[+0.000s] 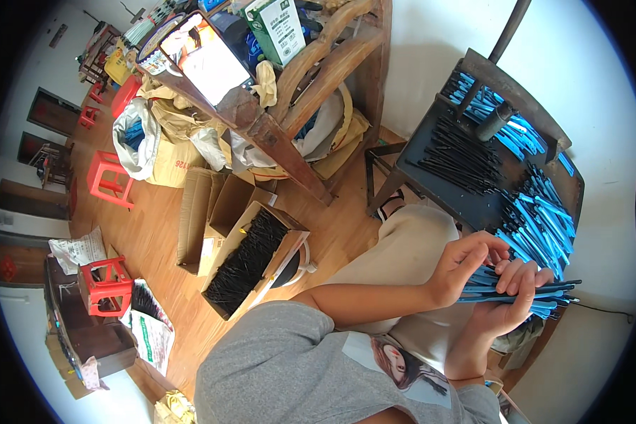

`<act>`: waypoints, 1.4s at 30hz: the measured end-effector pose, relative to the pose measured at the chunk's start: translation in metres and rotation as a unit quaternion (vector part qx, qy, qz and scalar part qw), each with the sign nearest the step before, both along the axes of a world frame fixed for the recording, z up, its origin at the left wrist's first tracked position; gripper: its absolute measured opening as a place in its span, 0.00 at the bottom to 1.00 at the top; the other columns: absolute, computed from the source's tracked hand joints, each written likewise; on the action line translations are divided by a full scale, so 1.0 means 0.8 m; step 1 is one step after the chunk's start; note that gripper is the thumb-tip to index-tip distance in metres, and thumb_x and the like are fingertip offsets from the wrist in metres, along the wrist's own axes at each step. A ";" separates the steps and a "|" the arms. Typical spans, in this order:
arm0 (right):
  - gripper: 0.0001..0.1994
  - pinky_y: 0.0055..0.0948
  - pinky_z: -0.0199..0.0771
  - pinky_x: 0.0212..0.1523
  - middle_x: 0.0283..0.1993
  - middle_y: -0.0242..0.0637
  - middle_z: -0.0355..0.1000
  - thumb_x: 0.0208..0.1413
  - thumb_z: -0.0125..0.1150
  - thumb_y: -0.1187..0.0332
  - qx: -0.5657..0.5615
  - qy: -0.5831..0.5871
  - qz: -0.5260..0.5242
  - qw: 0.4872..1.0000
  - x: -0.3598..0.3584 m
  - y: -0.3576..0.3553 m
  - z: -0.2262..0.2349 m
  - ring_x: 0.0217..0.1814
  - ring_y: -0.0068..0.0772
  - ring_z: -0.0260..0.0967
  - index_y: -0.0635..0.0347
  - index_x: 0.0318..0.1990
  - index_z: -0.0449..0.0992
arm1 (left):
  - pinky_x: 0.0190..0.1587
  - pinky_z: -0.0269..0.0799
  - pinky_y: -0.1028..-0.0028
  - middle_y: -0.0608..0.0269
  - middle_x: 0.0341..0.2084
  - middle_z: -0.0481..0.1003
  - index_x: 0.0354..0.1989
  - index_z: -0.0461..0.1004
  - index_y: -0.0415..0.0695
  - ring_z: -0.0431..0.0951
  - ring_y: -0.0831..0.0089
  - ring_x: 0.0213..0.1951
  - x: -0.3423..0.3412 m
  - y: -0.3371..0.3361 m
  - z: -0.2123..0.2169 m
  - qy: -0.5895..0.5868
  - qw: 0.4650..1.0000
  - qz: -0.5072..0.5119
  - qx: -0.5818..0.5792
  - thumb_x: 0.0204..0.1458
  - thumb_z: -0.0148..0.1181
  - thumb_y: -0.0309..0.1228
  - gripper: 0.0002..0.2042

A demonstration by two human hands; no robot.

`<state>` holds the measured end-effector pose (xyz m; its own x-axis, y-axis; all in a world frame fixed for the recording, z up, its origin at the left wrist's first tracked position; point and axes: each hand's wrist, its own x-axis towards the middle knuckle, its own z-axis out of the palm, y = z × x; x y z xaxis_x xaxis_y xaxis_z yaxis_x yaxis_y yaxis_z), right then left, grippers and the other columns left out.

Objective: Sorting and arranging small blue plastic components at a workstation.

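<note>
My right hand (503, 305) grips a fanned bundle of blue pen-like sticks (548, 292) over my lap, fingers wrapped over the top. My left hand (463, 263) rests on the near end of the same bundle, its fingertips touching the sticks. In front of the hands stands a dark table (466, 205). On it lie a heap of blue sticks (540, 212), a second blue heap (505, 120) farther back, and a pile of thin black rods (459, 157).
An open cardboard box of black rods (247, 263) sits on the wooden floor to my left. A wooden chair frame (290, 152) holds a propped phone (206, 58). Red stools (108, 178), sacks (140, 138) and flattened cartons (195, 212) lie beyond.
</note>
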<state>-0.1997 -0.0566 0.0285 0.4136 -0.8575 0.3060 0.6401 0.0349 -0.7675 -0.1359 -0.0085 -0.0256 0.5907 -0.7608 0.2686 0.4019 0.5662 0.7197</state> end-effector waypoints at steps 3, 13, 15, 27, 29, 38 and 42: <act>0.08 0.26 0.63 0.33 0.19 0.26 0.52 0.55 0.47 0.76 -0.005 0.002 -0.003 1.000 0.002 0.003 0.002 0.19 0.18 0.51 0.53 0.29 0.57 | 0.42 0.65 0.78 0.58 0.36 0.72 0.43 0.70 0.34 0.70 0.78 0.36 0.003 0.004 0.005 -0.009 1.000 0.004 0.002 0.61 0.39 0.45 0.23; 0.08 0.23 0.62 0.30 0.18 0.28 0.54 0.56 0.48 0.74 0.004 0.001 -0.006 1.000 0.006 0.001 -0.005 0.17 0.18 0.51 0.52 0.31 0.56 | 0.41 0.65 0.78 0.60 0.35 0.72 0.42 0.71 0.35 0.69 0.79 0.34 0.006 0.005 0.003 -0.006 1.000 0.011 0.004 0.61 0.39 0.44 0.22; 0.08 0.23 0.61 0.29 0.17 0.28 0.54 0.56 0.48 0.74 -0.002 -0.001 -0.016 1.000 0.009 0.003 -0.005 0.17 0.18 0.50 0.52 0.31 0.56 | 0.41 0.65 0.78 0.60 0.34 0.72 0.42 0.71 0.35 0.69 0.79 0.34 0.006 0.005 0.003 0.002 1.000 0.005 0.005 0.61 0.39 0.43 0.21; 0.08 0.24 0.60 0.29 0.17 0.28 0.54 0.56 0.47 0.75 0.010 0.012 -0.024 1.000 0.013 0.002 -0.005 0.16 0.17 0.49 0.52 0.30 0.56 | 0.41 0.64 0.78 0.62 0.34 0.71 0.41 0.71 0.37 0.67 0.79 0.34 0.008 0.003 -0.001 0.015 1.000 0.000 -0.002 0.61 0.41 0.41 0.18; 0.08 0.24 0.60 0.29 0.17 0.28 0.54 0.56 0.47 0.75 0.010 0.014 -0.022 1.000 0.012 0.001 -0.005 0.16 0.17 0.49 0.52 0.30 0.56 | 0.41 0.64 0.78 0.62 0.34 0.71 0.41 0.71 0.37 0.67 0.79 0.34 0.008 0.003 -0.002 0.013 1.000 0.003 -0.003 0.61 0.41 0.41 0.18; 0.07 0.24 0.61 0.30 0.17 0.28 0.54 0.55 0.47 0.75 0.002 0.018 -0.021 1.000 0.012 0.001 -0.007 0.16 0.17 0.50 0.53 0.31 0.56 | 0.40 0.64 0.79 0.63 0.33 0.72 0.40 0.71 0.37 0.67 0.79 0.34 0.008 0.004 -0.002 0.016 1.000 0.006 -0.005 0.61 0.42 0.39 0.17; 0.07 0.24 0.62 0.30 0.18 0.28 0.54 0.56 0.47 0.75 0.002 0.014 -0.014 1.000 0.012 -0.003 -0.009 0.16 0.17 0.50 0.53 0.31 0.56 | 0.40 0.64 0.79 0.62 0.33 0.72 0.40 0.71 0.37 0.67 0.79 0.34 0.009 0.000 -0.003 0.018 1.000 0.009 -0.007 0.61 0.42 0.38 0.16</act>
<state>-0.1898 -0.0590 0.0216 0.3976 -0.8703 0.2906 0.6190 0.0206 -0.7851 -0.1288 -0.0083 -0.0281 0.6135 -0.7462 0.2583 0.4170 0.5839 0.6965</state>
